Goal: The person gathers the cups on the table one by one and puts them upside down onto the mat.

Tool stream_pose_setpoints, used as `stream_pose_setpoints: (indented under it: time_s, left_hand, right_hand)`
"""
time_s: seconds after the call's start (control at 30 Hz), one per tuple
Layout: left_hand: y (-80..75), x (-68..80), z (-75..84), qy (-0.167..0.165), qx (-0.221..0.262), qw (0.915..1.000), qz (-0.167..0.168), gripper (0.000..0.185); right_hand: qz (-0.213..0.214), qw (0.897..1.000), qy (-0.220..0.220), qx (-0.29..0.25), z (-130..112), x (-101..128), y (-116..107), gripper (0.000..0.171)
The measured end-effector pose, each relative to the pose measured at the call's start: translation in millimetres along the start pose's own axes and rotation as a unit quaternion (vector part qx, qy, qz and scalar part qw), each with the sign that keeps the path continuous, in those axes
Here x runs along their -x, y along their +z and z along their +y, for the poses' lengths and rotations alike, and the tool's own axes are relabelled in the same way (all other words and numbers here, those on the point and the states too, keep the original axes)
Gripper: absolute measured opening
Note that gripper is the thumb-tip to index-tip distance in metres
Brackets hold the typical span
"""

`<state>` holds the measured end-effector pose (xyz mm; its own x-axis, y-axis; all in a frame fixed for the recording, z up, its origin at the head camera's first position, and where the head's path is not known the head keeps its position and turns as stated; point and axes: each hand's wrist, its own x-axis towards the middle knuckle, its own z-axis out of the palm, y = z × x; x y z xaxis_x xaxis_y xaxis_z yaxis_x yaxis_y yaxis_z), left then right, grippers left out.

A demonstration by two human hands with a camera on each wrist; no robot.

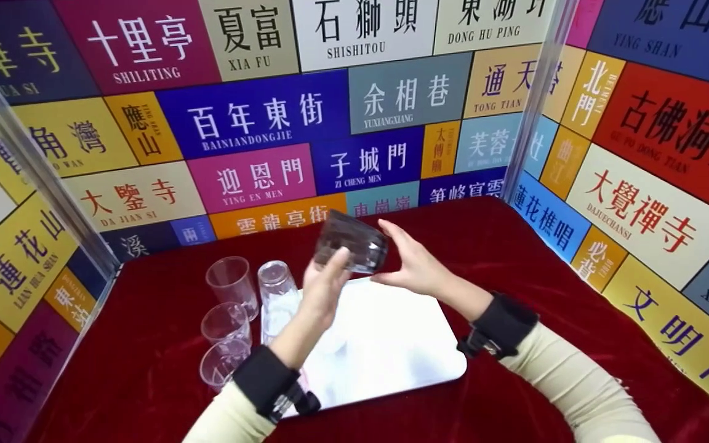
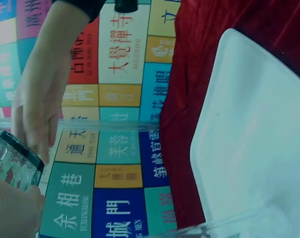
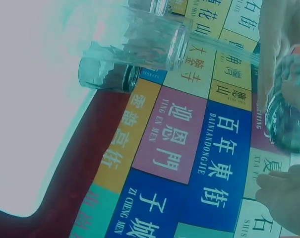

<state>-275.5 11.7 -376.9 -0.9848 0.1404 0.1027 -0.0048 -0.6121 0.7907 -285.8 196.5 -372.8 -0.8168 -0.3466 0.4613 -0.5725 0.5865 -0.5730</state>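
My left hand (image 1: 322, 289) grips a dark grey-tinted glass (image 1: 352, 241), raised and tilted above the back of a white tray (image 1: 397, 344). Its thumb lies along the near side of the glass. Just right of the glass is my right hand (image 1: 419, 264), thumb and fingers spread around its end with a small gap. In the left wrist view the glass (image 2: 16, 161) shows a thick rim or base edge, close to the right hand's fingers. The right wrist view shows its faceted, clear-looking side (image 3: 291, 121) between both hands.
Upside down at the tray's left side stands a clear tall glass (image 1: 276, 277), with others partly hidden behind my left arm. Several clear glasses, among them a glass mug (image 1: 231, 284), stand on the red cloth (image 1: 157, 344) left of the tray. Sign-printed panels (image 1: 256, 123) enclose the table.
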Motion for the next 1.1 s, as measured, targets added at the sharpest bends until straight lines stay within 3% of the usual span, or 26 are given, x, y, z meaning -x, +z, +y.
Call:
stream_pose_setpoints:
  time_s: [0.2, 0.37, 0.47, 0.57, 0.63, 0.7, 0.77, 0.8, 0.9, 1.0, 1.03, 1.1]
  left_hand:
    - [-0.4, 1.4, -14.6, -0.024, -0.046, 0.9986, -0.015, 0.072]
    - [-5.3, 1.6, -15.8, -0.049, -0.081, 0.9951, -0.028, 0.081]
    - [-9.2, 1.7, -13.9, -0.069, -0.113, 0.9897, -0.055, 0.084]
    - [-15.5, 2.2, -11.3, -0.096, -0.162, 0.978, -0.09, 0.079]
    - [-21.2, 3.5, -9.9, -0.121, -0.207, 0.9647, -0.109, 0.074]
    - [-27.1, 5.3, -9.2, -0.152, -0.265, 0.9436, -0.129, 0.067]
    - [-33.0, 8.0, -9.8, -0.184, -0.33, 0.913, -0.154, 0.063]
    - [-35.3, 9.6, -10.4, -0.2, -0.363, 0.894, -0.171, 0.062]
    - [-40.2, 15.5, -11.7, -0.237, -0.461, 0.8227, -0.232, 0.059]
    - [-42.2, 21.4, -12.3, -0.248, -0.533, 0.7538, -0.293, 0.057]
    - [-42.8, 23.1, -12.6, -0.246, -0.549, 0.736, -0.31, 0.055]
    - [-43.8, 26.2, -13.5, -0.246, -0.566, 0.7106, -0.337, 0.054]
  right_hand:
    - [0.016, 0.999, -0.012, -0.037, -1.2, 3.8, 9.7, 0.082]
    - [0.035, 0.998, -0.037, -0.035, 1.9, 7.2, 12.4, 0.076]
    - [0.057, 0.997, -0.049, -0.023, 5.3, 4.7, 8.4, 0.075]
    - [0.063, 0.998, 0.0, -0.031, 8.6, -2.5, -1.8, 0.076]
    - [0.047, 0.997, 0.057, -0.037, 12.9, -9.7, -9.7, 0.078]
    - [0.017, 0.993, 0.114, -0.026, 19.6, -16.4, -15.7, 0.078]
    - [-0.028, 0.988, 0.15, 0.005, 28.8, -22.0, -18.4, 0.077]
    - [-0.055, 0.985, 0.164, 0.026, 34.0, -24.4, -17.7, 0.075]
    - [-0.132, 0.971, 0.181, 0.079, 47.1, -29.4, -8.5, 0.068]
    - [-0.19, 0.957, 0.175, 0.135, 55.2, -33.6, 11.4, 0.061]
    - [-0.201, 0.952, 0.169, 0.154, 56.8, -35.0, 19.4, 0.06]
    - [-0.222, 0.942, 0.163, 0.193, 58.9, -38.1, 36.1, 0.059]
